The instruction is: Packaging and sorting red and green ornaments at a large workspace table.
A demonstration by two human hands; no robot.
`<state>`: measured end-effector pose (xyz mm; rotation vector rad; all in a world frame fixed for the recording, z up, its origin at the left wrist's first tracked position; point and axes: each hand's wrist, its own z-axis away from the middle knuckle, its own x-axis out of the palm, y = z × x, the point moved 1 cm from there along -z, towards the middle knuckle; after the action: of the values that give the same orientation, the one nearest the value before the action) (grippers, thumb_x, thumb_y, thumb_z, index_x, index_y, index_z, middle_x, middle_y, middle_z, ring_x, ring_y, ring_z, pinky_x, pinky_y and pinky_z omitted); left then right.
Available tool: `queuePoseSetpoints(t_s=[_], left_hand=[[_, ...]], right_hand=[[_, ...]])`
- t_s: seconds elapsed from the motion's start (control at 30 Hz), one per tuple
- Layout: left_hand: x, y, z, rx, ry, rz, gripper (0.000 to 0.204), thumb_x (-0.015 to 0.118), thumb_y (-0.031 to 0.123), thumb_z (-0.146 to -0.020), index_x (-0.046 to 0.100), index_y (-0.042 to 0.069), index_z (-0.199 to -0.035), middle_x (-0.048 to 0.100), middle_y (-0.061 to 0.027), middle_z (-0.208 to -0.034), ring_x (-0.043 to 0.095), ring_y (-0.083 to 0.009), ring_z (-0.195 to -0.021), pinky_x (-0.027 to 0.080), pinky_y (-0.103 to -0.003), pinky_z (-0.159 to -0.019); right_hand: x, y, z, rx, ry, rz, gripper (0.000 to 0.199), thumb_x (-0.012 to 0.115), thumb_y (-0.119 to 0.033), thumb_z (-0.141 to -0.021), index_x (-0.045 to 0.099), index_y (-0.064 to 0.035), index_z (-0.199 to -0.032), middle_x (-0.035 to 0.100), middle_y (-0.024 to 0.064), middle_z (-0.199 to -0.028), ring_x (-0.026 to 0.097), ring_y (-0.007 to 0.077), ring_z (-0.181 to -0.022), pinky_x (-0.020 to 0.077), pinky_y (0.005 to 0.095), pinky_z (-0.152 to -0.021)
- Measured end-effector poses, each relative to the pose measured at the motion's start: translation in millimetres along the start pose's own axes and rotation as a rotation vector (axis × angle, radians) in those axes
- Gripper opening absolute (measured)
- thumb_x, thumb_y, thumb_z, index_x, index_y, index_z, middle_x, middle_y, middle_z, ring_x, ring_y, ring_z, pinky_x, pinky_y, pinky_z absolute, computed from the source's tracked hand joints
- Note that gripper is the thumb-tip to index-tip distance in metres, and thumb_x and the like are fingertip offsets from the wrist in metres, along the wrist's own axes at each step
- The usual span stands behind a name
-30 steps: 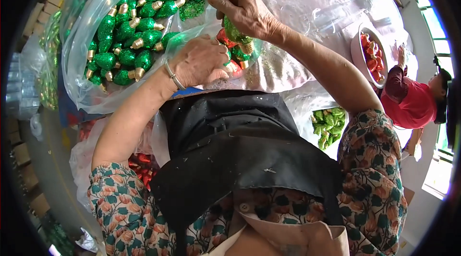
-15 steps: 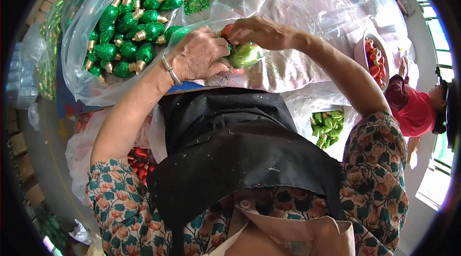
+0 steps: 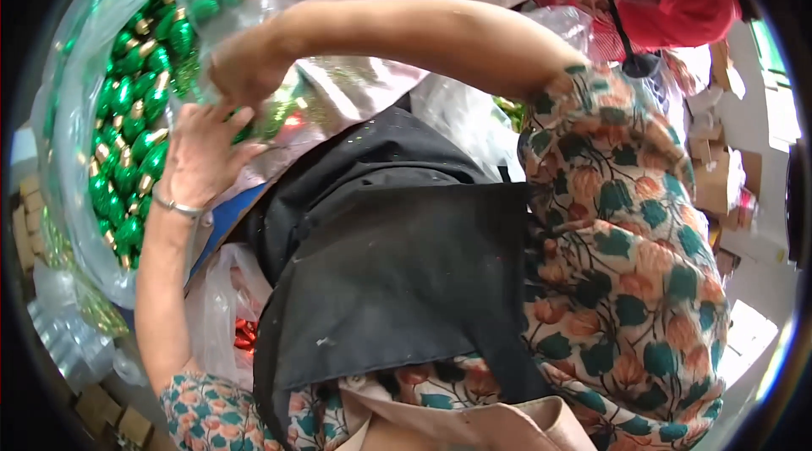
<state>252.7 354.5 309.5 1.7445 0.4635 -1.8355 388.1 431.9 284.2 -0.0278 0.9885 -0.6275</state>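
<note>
Right hand [image 3: 247,66] has drawn in against the left hand [image 3: 203,151], just right of the bag [image 3: 68,197] of green bulbs [image 3: 154,162], which appears further left as the view has swung. Left grip shows its thumb spread from the fingers, but whether it holds anything I cannot tell; right grip is too blurred to judge. One light green bulb [image 3: 272,118] shows right of the bag; a knock could roll it off the table [image 3: 227,216]. No writing is readable

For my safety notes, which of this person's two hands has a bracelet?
The left hand: a bracelet circles its wrist; the right hand shows none.
</note>
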Motion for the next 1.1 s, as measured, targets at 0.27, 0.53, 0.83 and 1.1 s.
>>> queuePoseSetpoints(t_s=[0.27, 0.53, 0.83, 1.1], left_hand=[[3, -19, -1, 0.023, -0.161, -0.202, 0.048, 0.064, 0.017, -0.075, 0.050, 0.000, -0.118, 0.055, -0.0129, -0.107, 0.052, -0.0284, -0.096, 0.036, -0.039, -0.088], [-17, -19, -7, -0.034, -0.142, -0.165, 0.059, 0.068, 0.019, -0.071, 0.047, 0.000, -0.123, 0.053, -0.0137, -0.118, 0.047, -0.0296, -0.111, 0.031, -0.041, -0.096], [-22, 48, 146, -0.768, 0.669, 0.059, 0.028, 0.063, 0.004, -0.078, 0.060, -0.002, -0.105, 0.063, -0.0170, -0.097, 0.061, -0.0299, -0.089, 0.047, -0.034, -0.078], [177, 127, 342, -1.527, 0.842, 0.606, 0.014, 0.055, 0.010, -0.088, 0.057, -0.003, -0.082, 0.059, -0.0094, -0.069, 0.052, -0.0172, -0.061, 0.041, -0.029, -0.057]], right_hand=[[299, 117, 348, 1.098, 1.316, -1.092, 0.017, 0.058, -0.015, -0.086, 0.062, 0.0014, -0.088, 0.060, 0.0035, -0.076, 0.060, 0.0132, -0.070, 0.0501, 0.0262, -0.065], [577, 82, 231, 1.489, 0.537, -0.427, 0.059, 0.061, -0.041, -0.075, 0.047, -0.0034, -0.118, 0.063, 0.0179, -0.099, 0.060, 0.0338, -0.088, 0.0461, 0.0440, -0.076], [325, 77, 259, 1.013, 1.222, -0.998, 0.023, 0.063, -0.023, -0.080, 0.061, 0.0000, -0.084, 0.060, 0.0081, -0.072, 0.054, 0.0127, -0.063, 0.0447, 0.0289, -0.059], [-8, 96, 28, 0.020, 1.063, -0.387, 0.025, 0.058, -0.025, -0.083, 0.062, -0.0046, -0.097, 0.064, 0.0166, -0.087, 0.062, 0.0305, -0.079, 0.0473, 0.0379, -0.070]])
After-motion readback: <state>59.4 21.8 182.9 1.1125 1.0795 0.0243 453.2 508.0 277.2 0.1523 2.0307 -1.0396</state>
